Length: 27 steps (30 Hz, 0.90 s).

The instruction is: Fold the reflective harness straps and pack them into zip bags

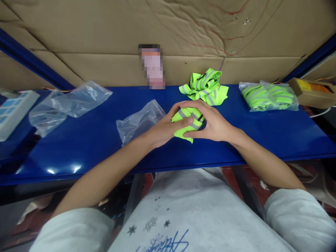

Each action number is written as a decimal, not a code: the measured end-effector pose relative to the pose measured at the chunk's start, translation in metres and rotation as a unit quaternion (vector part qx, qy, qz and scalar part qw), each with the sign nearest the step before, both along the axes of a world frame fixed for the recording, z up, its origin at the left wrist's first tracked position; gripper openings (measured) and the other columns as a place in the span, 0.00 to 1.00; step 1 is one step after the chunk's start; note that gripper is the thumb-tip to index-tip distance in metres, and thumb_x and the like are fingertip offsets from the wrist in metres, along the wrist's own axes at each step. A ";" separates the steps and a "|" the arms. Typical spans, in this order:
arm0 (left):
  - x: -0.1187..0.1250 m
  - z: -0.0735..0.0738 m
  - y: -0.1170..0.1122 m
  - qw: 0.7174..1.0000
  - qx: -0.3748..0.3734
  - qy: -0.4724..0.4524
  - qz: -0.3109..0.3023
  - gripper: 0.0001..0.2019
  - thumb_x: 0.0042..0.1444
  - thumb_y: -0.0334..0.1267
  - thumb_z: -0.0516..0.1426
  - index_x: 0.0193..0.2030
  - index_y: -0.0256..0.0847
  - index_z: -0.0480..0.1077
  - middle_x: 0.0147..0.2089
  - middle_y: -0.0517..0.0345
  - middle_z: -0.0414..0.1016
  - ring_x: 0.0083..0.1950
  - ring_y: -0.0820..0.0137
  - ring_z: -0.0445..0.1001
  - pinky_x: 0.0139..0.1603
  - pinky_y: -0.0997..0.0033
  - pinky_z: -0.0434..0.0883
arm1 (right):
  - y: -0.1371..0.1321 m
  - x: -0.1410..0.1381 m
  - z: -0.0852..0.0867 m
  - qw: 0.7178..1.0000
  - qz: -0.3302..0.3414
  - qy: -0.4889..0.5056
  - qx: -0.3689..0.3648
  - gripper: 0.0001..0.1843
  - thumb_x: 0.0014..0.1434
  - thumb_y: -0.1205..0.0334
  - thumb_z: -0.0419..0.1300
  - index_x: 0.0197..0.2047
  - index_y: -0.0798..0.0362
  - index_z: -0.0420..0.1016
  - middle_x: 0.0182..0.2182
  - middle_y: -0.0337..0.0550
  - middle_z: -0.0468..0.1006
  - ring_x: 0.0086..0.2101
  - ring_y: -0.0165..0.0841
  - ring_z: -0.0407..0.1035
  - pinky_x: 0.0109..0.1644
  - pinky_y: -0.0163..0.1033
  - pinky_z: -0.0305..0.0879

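Both my hands close around a folded neon-yellow reflective vest point(187, 126) with grey stripes, just above the blue table. My left hand point(169, 126) grips it from the left, its thumb lying across the front. On the other side my right hand point(214, 120) wraps over the top, with its thumb at the lower edge. Right behind my hands lies a loose, crumpled pile of the same striped neon material point(207, 87). A clear plastic bag point(139, 122) lies beside my left hand, partly hidden by my forearm.
More clear plastic bags point(78, 99) lie at the left of the blue table point(99, 140). Bagged neon bundles point(267, 96) and a cardboard box point(312, 92) stand at the right. A blurred-out phone-like object point(153, 68) leans on the cardboard backing. A white box point(15, 112) is at far left.
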<state>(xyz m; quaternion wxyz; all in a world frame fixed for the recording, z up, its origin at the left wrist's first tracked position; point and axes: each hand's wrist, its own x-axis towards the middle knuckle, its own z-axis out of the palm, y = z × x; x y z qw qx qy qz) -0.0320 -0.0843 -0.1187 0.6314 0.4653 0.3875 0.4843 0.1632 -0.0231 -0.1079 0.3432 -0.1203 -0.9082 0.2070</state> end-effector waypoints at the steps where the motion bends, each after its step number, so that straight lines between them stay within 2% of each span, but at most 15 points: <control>1: 0.000 0.000 0.000 1.000 -0.003 0.002 0.000 0.37 0.50 0.51 0.74 0.65 0.50 0.68 0.67 0.54 0.71 0.73 0.53 0.65 0.72 0.52 0.66 | 0.000 0.001 0.000 1.000 -0.003 -0.007 0.005 0.38 0.60 0.50 0.73 0.69 0.44 0.66 0.63 0.46 0.75 0.61 0.45 0.70 0.67 0.54 0.67; 4: -0.001 0.003 -0.001 1.000 -0.014 0.006 -0.004 0.40 0.49 0.51 0.75 0.67 0.53 0.67 0.71 0.56 0.67 0.73 0.53 0.64 0.71 0.55 0.67 | -0.001 0.002 0.001 0.999 -0.014 -0.031 0.006 0.35 0.60 0.51 0.73 0.67 0.43 0.69 0.62 0.44 0.76 0.60 0.45 0.69 0.64 0.53 0.69; 6: -0.001 0.004 -0.001 0.999 -0.031 0.009 -0.015 0.41 0.48 0.51 0.75 0.67 0.54 0.66 0.70 0.56 0.68 0.71 0.53 0.67 0.65 0.58 0.72 | -0.002 0.002 0.002 0.999 -0.015 -0.036 -0.007 0.32 0.59 0.53 0.73 0.64 0.43 0.72 0.60 0.43 0.76 0.59 0.44 0.70 0.61 0.51 0.71; 11: -0.002 0.001 0.000 0.997 -0.066 -0.010 -0.046 0.40 0.45 0.52 0.76 0.63 0.50 0.68 0.58 0.54 0.75 0.59 0.58 0.76 0.47 0.69 0.76 | -0.007 -0.002 0.002 0.998 -0.007 -0.018 -0.063 0.23 0.60 0.56 0.72 0.57 0.42 0.74 0.56 0.41 0.78 0.55 0.42 0.71 0.62 0.50 0.69; 13: -0.001 0.001 0.001 0.995 -0.075 -0.015 -0.060 0.37 0.45 0.53 0.76 0.58 0.48 0.70 0.52 0.55 0.76 0.52 0.62 0.79 0.44 0.70 0.76 | -0.008 -0.004 0.003 0.996 -0.006 -0.010 -0.092 0.23 0.59 0.56 0.72 0.55 0.43 0.74 0.55 0.41 0.79 0.54 0.42 0.72 0.62 0.50 0.69; 15: -0.001 0.005 0.000 0.994 -0.082 -0.002 -0.071 0.35 0.46 0.57 0.75 0.57 0.47 0.69 0.51 0.54 0.76 0.48 0.62 0.80 0.42 0.67 0.77 | -0.007 -0.004 0.006 0.992 -0.003 0.009 -0.126 0.24 0.57 0.57 0.73 0.55 0.45 0.74 0.53 0.41 0.79 0.53 0.42 0.73 0.61 0.51 0.69; 17: -0.006 0.017 -0.003 0.996 -0.045 0.045 -0.066 0.37 0.49 0.64 0.70 0.60 0.49 0.67 0.55 0.51 0.76 0.49 0.59 0.81 0.43 0.62 0.79 | -0.002 0.000 0.009 0.986 -0.020 0.041 -0.159 0.26 0.54 0.55 0.75 0.54 0.47 0.74 0.53 0.41 0.78 0.53 0.42 0.73 0.62 0.51 0.70; 19: -0.020 0.032 -0.006 0.984 0.085 0.154 0.003 0.39 0.54 0.67 0.66 0.66 0.51 0.63 0.63 0.47 0.71 0.54 0.55 0.80 0.47 0.56 0.79 | 0.007 0.004 0.011 0.975 -0.068 0.078 -0.195 0.29 0.51 0.53 0.77 0.53 0.47 0.75 0.53 0.41 0.78 0.53 0.43 0.72 0.62 0.52 0.71; 20: -0.029 0.039 -0.006 0.955 0.167 0.238 0.057 0.40 0.55 0.66 0.65 0.68 0.52 0.62 0.67 0.46 0.68 0.58 0.52 0.78 0.52 0.51 0.79 | 0.013 0.007 0.011 0.965 -0.096 0.099 -0.223 0.30 0.49 0.52 0.78 0.53 0.47 0.75 0.52 0.42 0.78 0.52 0.43 0.73 0.59 0.51 0.74; 21: -0.041 0.044 -0.006 0.901 0.247 0.334 0.128 0.41 0.55 0.64 0.67 0.70 0.50 0.61 0.71 0.45 0.64 0.64 0.49 0.73 0.61 0.45 0.75 | 0.019 0.009 0.010 0.951 -0.122 0.117 -0.260 0.32 0.48 0.50 0.79 0.53 0.46 0.74 0.51 0.42 0.78 0.49 0.42 0.74 0.53 0.50 0.77; 22: -0.052 0.048 -0.005 0.832 0.291 0.438 0.175 0.46 0.53 0.62 0.69 0.73 0.49 0.59 0.75 0.43 0.60 0.72 0.44 0.65 0.70 0.39 0.67 | 0.025 0.010 0.009 0.932 -0.143 0.133 -0.305 0.34 0.47 0.49 0.79 0.54 0.46 0.74 0.49 0.42 0.78 0.45 0.41 0.74 0.46 0.48 0.79; 23: -0.064 0.048 -0.002 0.771 0.291 0.530 0.197 0.51 0.49 0.62 0.71 0.75 0.48 0.57 0.78 0.42 0.56 0.77 0.39 0.56 0.76 0.31 0.55 | 0.030 0.010 0.006 0.912 -0.158 0.146 -0.350 0.36 0.45 0.49 0.80 0.54 0.45 0.73 0.47 0.42 0.78 0.41 0.40 0.74 0.38 0.46 0.79; 24: -0.074 0.046 0.001 0.736 0.262 0.594 0.191 0.57 0.47 0.64 0.72 0.77 0.46 0.52 0.79 0.39 0.53 0.79 0.34 0.50 0.76 0.25 0.48 | 0.034 0.010 0.003 0.892 -0.169 0.155 -0.390 0.38 0.42 0.49 0.80 0.54 0.45 0.72 0.46 0.41 0.78 0.38 0.38 0.74 0.32 0.43 0.77; 25: -0.082 0.042 0.005 0.715 0.217 0.646 0.153 0.60 0.47 0.64 0.71 0.80 0.45 0.48 0.80 0.36 0.51 0.80 0.31 0.47 0.75 0.21 0.44 | 0.038 0.010 0.000 0.875 -0.177 0.161 -0.422 0.40 0.41 0.49 0.81 0.54 0.44 0.71 0.45 0.41 0.78 0.36 0.37 0.74 0.28 0.41 0.76; 27: -0.088 0.031 0.012 0.685 0.143 0.710 0.082 0.60 0.52 0.64 0.69 0.82 0.43 0.41 0.78 0.29 0.53 0.79 0.30 0.50 0.73 0.19 0.45 | 0.041 0.007 -0.006 0.853 -0.184 0.165 -0.460 0.42 0.38 0.51 0.81 0.55 0.44 0.71 0.45 0.40 0.77 0.36 0.36 0.74 0.26 0.38 0.75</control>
